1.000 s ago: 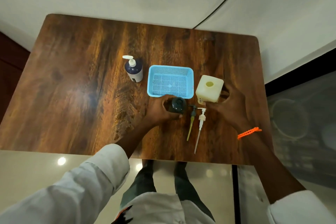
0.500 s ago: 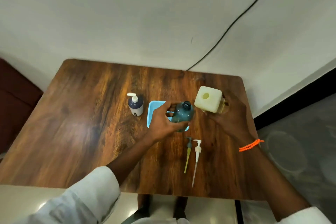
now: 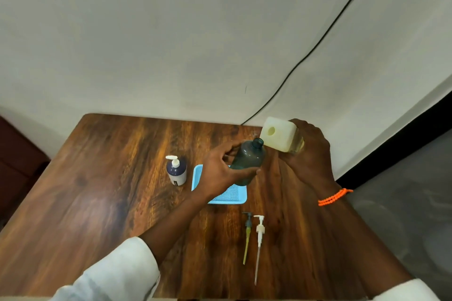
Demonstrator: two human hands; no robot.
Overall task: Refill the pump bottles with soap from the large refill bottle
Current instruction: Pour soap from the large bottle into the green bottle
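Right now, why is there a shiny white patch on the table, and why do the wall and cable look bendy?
Head view: the pale patch on the wooden table is glare from a light overhead; the wide-angle lens curves the wall edge and the black cable; the sleeve nearest the camera looks soft and blurred.

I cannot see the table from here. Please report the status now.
Left hand holds open teal bottle, tilted; right hand holds refill bottle beside its mouth. No soap flow visible. Two pumps lie on table. Nothing in the way.
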